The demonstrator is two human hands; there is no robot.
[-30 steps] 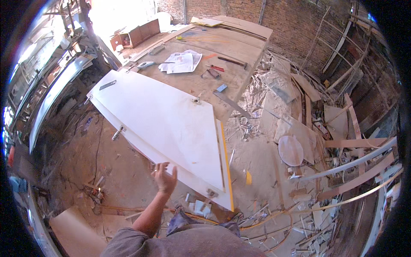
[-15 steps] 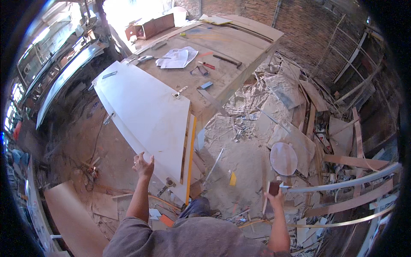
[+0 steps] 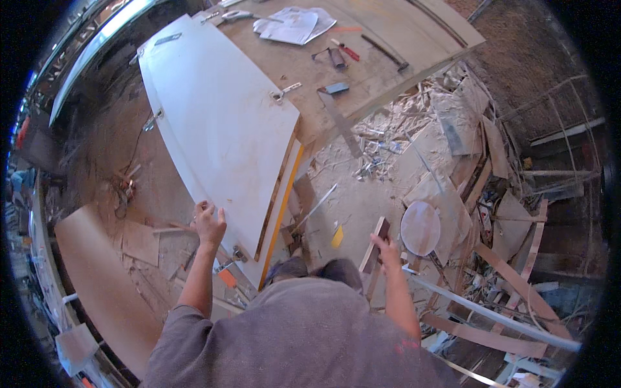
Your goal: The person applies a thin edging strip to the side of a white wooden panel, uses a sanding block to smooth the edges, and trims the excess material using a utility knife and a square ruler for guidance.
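Observation:
A large white panel (image 3: 220, 123) with metal hinges lies across the workbench and juts toward me. Its right edge shows a yellow strip (image 3: 283, 213) and bare wood. My left hand (image 3: 211, 226) is at the panel's near left edge, fingers bent and thumb apart, holding nothing. In my right hand (image 3: 389, 253), out to the right of the panel, is a sanding block (image 3: 376, 242), a pale wooden block with a dark brown face. My fingers wrap its right side.
The workbench (image 3: 388, 84) carries papers (image 3: 294, 26), a hammer (image 3: 385, 53), a red-handled tool (image 3: 346, 50) and a try square (image 3: 337, 107). Shavings and offcuts litter the floor at right, with a round disc (image 3: 420, 228). A long curved strip (image 3: 491, 310) stretches near my right arm. A brown board (image 3: 103, 278) leans at left.
The view has tipped downward and closer to the bench. My left hand's fingers have curled more. My right hand has drawn inward toward my body, with the sanding block turned.

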